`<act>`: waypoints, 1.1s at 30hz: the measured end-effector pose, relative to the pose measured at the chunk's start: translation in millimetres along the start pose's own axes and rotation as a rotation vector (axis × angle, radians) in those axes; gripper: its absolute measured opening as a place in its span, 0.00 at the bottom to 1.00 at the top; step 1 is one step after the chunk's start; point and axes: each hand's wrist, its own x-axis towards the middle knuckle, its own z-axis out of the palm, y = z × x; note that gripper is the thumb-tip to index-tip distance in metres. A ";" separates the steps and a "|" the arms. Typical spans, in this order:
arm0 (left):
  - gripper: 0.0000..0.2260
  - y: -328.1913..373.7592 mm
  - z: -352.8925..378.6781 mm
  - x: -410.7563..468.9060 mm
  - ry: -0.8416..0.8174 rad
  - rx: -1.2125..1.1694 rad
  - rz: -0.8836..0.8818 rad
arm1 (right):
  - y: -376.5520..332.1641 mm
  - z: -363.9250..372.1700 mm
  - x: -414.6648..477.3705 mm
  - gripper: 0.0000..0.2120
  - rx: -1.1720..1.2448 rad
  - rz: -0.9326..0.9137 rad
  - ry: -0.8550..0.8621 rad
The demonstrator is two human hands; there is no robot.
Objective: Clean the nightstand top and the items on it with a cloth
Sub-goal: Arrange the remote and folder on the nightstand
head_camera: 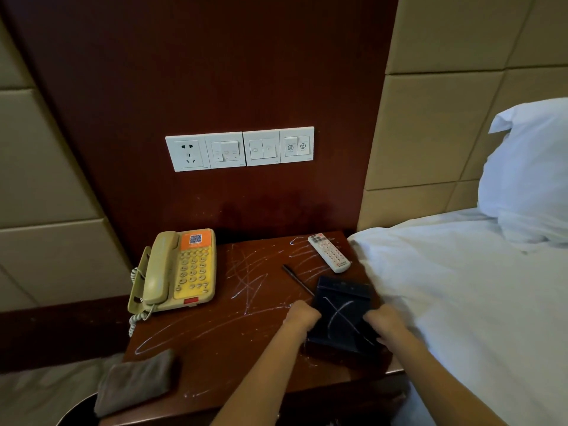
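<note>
Both hands are clamped on a flat dark pad (341,315) at the front right of the table (233,348). The left hand (302,315) holds its left edge and the right hand (385,321) its right edge, so the two are apart with the pad between them. The pad bears a pale X drawn across its face; whether it is lifted off the wood or resting on it, I cannot tell.

White scribbles (249,278) run over much of the dark red-brown tabletop. The cloth (138,382), grey-brown and folded, lies on the front left corner, hanging partly over the edge, well apart from either hand.

A beige and yellow telephone (181,272) sits at the back left, handset in its cradle, its coiled cord dropping over the side. A white remote (329,253) lies slantwise at the back right, and a thin dark pen (297,279) lies between it and the pad.

On the wood panel above is a white switch panel (239,149) with a socket. The bed (461,287), in white linen with a pillow (528,173), stands just beside the table on the right.
</note>
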 end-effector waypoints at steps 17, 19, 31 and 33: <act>0.10 -28.6 -149.7 -11.7 0.286 -0.371 0.127 | -110.1 77.4 -41.5 0.10 0.291 -0.311 -0.251; 0.06 -38.8 -182.6 -11.3 0.360 -0.180 0.157 | -129.1 109.1 -46.4 0.10 0.271 -0.351 -0.283; 0.06 -52.6 -243.0 13.4 0.515 0.610 0.373 | -175.0 223.4 -30.4 0.08 0.214 -0.346 -0.294; 0.14 -56.0 -240.6 20.1 0.468 0.828 0.372 | -176.5 235.2 -28.3 0.07 0.208 -0.341 -0.280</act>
